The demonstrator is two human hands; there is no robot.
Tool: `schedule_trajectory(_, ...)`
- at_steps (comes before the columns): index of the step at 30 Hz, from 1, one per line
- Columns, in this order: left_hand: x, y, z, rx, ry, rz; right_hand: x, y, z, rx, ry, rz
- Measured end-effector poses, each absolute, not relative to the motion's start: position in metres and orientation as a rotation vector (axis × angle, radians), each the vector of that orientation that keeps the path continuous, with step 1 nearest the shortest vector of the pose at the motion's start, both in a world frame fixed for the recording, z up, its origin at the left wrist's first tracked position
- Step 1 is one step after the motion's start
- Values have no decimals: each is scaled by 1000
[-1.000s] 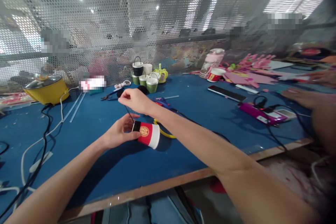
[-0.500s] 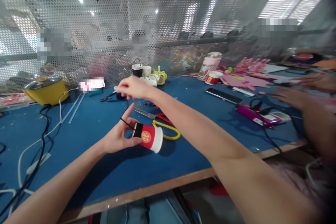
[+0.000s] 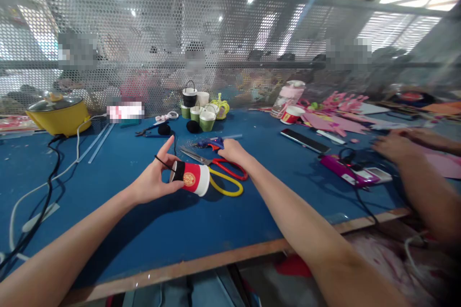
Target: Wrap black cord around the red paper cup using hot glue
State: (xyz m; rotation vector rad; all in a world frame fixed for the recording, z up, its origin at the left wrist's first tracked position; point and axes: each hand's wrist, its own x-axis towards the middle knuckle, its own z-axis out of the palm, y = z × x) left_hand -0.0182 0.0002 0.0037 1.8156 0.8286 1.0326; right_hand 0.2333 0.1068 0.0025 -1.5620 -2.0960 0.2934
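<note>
My left hand [image 3: 153,180] grips a paper cup [image 3: 198,179] tilted on its side, white-rimmed and red with a gold emblem. Black yarn [image 3: 179,171] is wound round the cup's base end, and a strand passes over my raised index finger. My right hand [image 3: 232,150] is closed round the handle of a blue glue gun [image 3: 208,143] lying on the table, a clear stick poking out behind. Just in front of that hand lie scissors [image 3: 226,192] with one red and one yellow handle, partly behind the cup. Black yarn balls [image 3: 193,126] sit farther back.
Several small green and white cups [image 3: 207,121] stand at the back by the mesh panel. A yellow electric pot [image 3: 59,117] and cables are at left. To the right lie a phone [image 3: 304,141] and a purple device [image 3: 347,171]; another person's hands [image 3: 394,146] work beyond.
My right hand has come down from above the yarn balls, moving right onto the glue gun. My left hand still holds the cup. The view has shifted slightly.
</note>
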Motion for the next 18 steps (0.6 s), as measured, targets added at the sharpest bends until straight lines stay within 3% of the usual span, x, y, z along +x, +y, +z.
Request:
schedule_trajectory(4,-21,4,1,1809,819,1016,233,89,21,-1702,-1906,458)
schedule_trajectory(11,-28,12,1,1782,815,1014,217,35,58,-1321,-1780,1009)
schedule_trajectory(18,-35,17,2,1750,844,1001,205,5,71,-1246,-1954,1099)
